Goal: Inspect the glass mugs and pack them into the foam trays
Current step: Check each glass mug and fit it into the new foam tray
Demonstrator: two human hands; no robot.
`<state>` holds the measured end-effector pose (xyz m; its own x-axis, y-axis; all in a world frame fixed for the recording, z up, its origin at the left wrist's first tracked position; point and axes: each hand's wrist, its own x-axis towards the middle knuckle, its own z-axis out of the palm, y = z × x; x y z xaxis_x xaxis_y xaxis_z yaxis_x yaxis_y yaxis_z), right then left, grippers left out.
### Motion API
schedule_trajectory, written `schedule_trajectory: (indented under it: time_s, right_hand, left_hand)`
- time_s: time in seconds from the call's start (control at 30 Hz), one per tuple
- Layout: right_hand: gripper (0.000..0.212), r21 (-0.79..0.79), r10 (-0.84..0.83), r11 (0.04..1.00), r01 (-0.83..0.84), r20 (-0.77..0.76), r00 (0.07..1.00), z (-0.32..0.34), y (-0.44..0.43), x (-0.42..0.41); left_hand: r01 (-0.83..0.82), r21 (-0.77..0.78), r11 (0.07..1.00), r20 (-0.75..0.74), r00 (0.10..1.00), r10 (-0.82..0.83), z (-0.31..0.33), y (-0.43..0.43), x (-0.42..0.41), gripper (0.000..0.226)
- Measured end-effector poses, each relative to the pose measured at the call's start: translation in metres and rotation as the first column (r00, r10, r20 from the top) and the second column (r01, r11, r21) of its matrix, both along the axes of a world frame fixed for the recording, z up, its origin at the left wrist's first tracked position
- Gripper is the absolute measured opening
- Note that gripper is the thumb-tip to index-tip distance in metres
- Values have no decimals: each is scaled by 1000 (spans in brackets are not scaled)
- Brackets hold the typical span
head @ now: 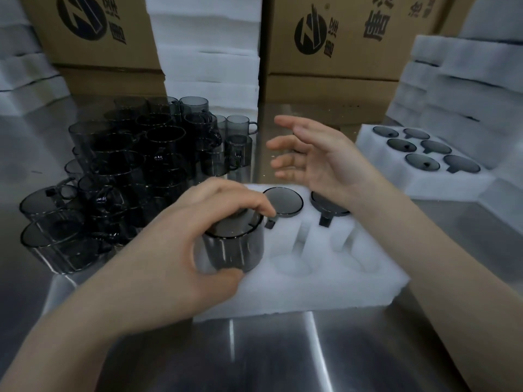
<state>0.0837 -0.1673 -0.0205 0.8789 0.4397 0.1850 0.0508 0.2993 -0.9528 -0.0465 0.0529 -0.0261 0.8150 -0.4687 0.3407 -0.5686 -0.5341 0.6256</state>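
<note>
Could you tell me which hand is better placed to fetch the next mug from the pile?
The right hand: it is open, holds nothing, and its fingers point at the pile of mugs. The left hand grips a mug at the foam tray.

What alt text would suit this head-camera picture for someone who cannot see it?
A left hand holds a dark glass mug at the front-left pocket of a white foam tray, two mugs seated behind; the right hand hovers open above. Loose mugs fill the steel table at left.
</note>
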Motion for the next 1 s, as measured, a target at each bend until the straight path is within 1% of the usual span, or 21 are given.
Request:
schedule_trajectory:
  time_s: [0.07,0.13,0.2,0.3,0.4,0.5,0.57,0.63,0.7,0.73,0.8,0.87,0.93,0.97,1.0]
  right_hand:
    - [23,-14,-3,1000,3,4,1000,0,0,-1]
    - [22,-27,-7,1000,7,6,1000,1,1,-1]
    - [22,-35,-8,999,8,7,1000,1,2,-2]
    - [22,-44,-7,999,8,12,1000,2,2,-3]
    - [23,-55,-7,998,8,19,1000,1,2,-3]
    - [23,-54,-3,999,3,17,1000,1,2,-3]
    - [23,-56,-2,998,3,16,1000,2,2,-3]
    - [23,-57,-4,998,5,16,1000,2,2,-3]
    - [23,-52,-7,999,8,14,1000,1,2,-3]
    - [23,-48,-9,999,10,13,1000,1,2,-3]
    - [23,-48,-14,999,15,15,1000,1,2,-2]
    - [23,-52,-26,998,27,29,999,0,3,-3]
    - [23,-38,-85,995,88,62,994,0,4,-3]
    - [24,-23,-143,989,145,85,986,0,3,-3]
    - [26,-10,-215,976,217,110,970,0,3,-2]
  left_hand:
    - [31,-11,999,27,999,-31,-1,2,-4,58]
    - [23,10,1000,56,998,-24,-4,2,-4,51]
    - [3,-24,1000,36,999,-2,-5,2,-4,42]
    - [1,-24,1000,34,999,-1,-5,1,-4,37]
    - [14,30,999,54,998,-16,-8,0,-5,34]
    - [-18,117,993,95,995,7,-17,-3,-9,29]
    - [-83,180,980,84,994,68,-25,-6,-12,32]
    - [-123,209,970,69,991,111,-28,-8,-15,35]
    - [-149,229,962,38,989,144,-28,-11,-17,51]
    - [-170,261,950,30,985,168,-27,-11,-18,56]
    - [-197,388,900,36,979,198,-24,-14,-18,58]
    - [-192,471,861,32,979,201,-20,-16,-18,62]
    - [-192,456,869,40,980,196,-16,-17,-14,73]
    - [-198,420,886,35,979,203,-12,-18,-11,77]
    - [-212,375,903,37,976,213,-8,-19,-8,77]
